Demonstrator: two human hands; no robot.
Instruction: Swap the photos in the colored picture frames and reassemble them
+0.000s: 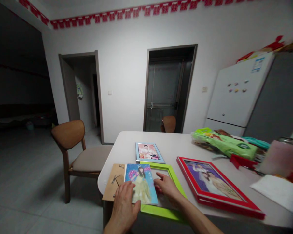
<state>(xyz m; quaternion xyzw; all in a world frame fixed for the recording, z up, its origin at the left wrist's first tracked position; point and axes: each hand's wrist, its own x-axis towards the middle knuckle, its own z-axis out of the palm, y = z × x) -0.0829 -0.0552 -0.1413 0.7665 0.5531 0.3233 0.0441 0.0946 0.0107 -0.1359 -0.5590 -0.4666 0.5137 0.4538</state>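
A photo print [142, 185] of a figure in a pale dress against blue lies partly over a brown backing board [111, 182] and partly over a lime green picture frame [175, 182]. My left hand [125, 203] rests on the board and the print's lower left edge, its fingers spread. My right hand [166, 186] is at the print's right edge, above the frame's opening. Its index finger is stretched out and the other fingers are bent and partly hidden. Small metal clips [114, 179] are on the board.
Behind lies a light blue framed photo [162, 159]. To the right are red framed photos [195, 191], stacked, a green package [224, 144], a white paper sheet [278, 192] and a pinkish container [280, 159]. A wooden chair [68, 133] stands left of the white table [127, 138].
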